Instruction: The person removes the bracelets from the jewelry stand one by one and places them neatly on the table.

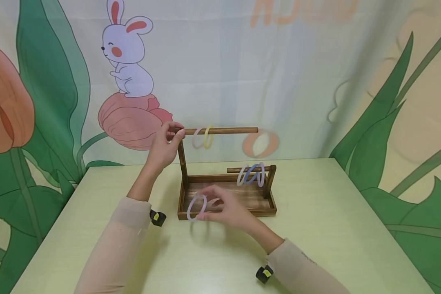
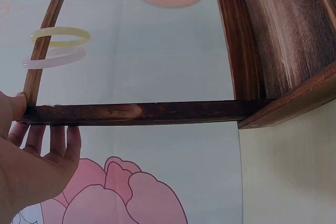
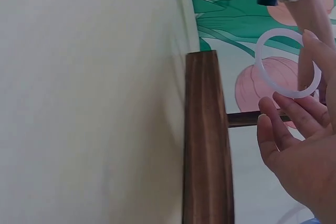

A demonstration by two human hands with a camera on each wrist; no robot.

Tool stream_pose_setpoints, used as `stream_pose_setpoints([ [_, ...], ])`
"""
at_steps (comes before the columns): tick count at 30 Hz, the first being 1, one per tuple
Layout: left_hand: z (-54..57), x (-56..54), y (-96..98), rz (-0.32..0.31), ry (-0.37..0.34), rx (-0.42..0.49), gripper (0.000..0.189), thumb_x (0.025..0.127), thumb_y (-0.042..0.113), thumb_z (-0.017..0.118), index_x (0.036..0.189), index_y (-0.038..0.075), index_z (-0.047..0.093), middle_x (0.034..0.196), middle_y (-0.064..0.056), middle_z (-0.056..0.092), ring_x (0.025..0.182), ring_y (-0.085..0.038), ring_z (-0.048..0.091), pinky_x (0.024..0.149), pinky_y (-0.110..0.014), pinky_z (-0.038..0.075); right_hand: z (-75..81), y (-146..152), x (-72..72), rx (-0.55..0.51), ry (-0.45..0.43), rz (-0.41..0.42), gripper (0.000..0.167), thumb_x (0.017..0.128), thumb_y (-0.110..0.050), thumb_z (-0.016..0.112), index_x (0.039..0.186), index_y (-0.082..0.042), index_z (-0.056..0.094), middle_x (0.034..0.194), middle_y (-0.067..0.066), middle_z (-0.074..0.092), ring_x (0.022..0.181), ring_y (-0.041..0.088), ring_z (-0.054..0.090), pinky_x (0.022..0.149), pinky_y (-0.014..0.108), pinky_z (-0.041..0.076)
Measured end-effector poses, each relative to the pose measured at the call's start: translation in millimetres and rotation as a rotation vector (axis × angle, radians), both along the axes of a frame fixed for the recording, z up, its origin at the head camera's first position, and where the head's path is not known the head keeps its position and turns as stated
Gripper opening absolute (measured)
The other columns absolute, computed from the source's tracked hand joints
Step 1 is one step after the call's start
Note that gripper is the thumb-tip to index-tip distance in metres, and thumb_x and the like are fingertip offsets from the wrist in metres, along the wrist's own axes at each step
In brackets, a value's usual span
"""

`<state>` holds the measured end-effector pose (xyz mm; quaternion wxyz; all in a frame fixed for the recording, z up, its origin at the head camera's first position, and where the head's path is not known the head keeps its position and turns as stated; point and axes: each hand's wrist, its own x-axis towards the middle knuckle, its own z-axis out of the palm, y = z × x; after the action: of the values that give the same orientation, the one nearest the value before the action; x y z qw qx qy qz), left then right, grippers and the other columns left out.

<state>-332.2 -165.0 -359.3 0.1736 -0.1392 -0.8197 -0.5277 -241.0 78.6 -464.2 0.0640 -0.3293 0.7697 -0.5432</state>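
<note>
Pale lilac ring stands nearly upright in the lower middle of the head view, pinched between the thumb and fingers of the right hand, in front of the wooden rack's tray. The left hand, left of centre, grips the corner where the upper bar meets the tall post, thumb on one side and fingers on the other. Near that hand, a pinkish ring and a yellow ring hang side by side on the upper bar. Right of centre, the lower bar carries a whitish ring, a blue ring leaning at a slant, and another lilac ring nearest the short post. The rack sits on a pale yellow-green worktop; behind it hangs a printed backdrop, with a rabbit at upper left.
</note>
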Motion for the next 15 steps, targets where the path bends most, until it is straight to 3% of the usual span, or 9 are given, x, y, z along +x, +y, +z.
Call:
stream_pose_setpoints([
  [4, 0.3, -0.5, -0.1, 0.003, -0.002, 0.004, 0.029, 0.111, 0.029, 0.059, 0.131, 0.008, 0.060, 0.118, -0.014, 0.068, 0.111, -0.031, 0.064, 0.094, -0.046, 0.048, -10.0, -4.0, 1.8, 0.020, 0.008, 0.010, 0.060, 0.087, -0.026, 0.091, 0.139, -0.014, 0.063, 0.127, -0.002, 0.068, 0.117, 0.025, 0.065, 0.101, 0.054, 0.053],
  [10, -0.2, -0.4, 0.4, 0.008, -0.012, 0.003, 0.030, 0.111, 0.031, 0.059, 0.131, 0.009, 0.059, 0.117, -0.014, 0.069, 0.111, -0.031, 0.063, 0.094, -0.045, 0.048, -18.9, -8.7, 4.7, 0.040, 0.006, 0.048, 0.060, 0.087, -0.025, 0.091, 0.139, -0.011, 0.064, 0.133, 0.009, 0.069, 0.119, 0.031, 0.066, 0.102, 0.047, 0.055],
  [15, -0.4, 0.4, 0.4, 0.011, -0.008, 0.004, 0.030, 0.111, 0.032, 0.059, 0.131, 0.009, 0.059, 0.116, -0.014, 0.069, 0.110, -0.031, 0.063, 0.093, -0.046, 0.048, -21.3, -8.9, 5.7, 0.075, 0.018, 0.053, 0.062, 0.086, -0.027, 0.092, 0.139, -0.011, 0.064, 0.131, 0.011, 0.070, 0.117, 0.026, 0.067, 0.105, 0.046, 0.052],
])
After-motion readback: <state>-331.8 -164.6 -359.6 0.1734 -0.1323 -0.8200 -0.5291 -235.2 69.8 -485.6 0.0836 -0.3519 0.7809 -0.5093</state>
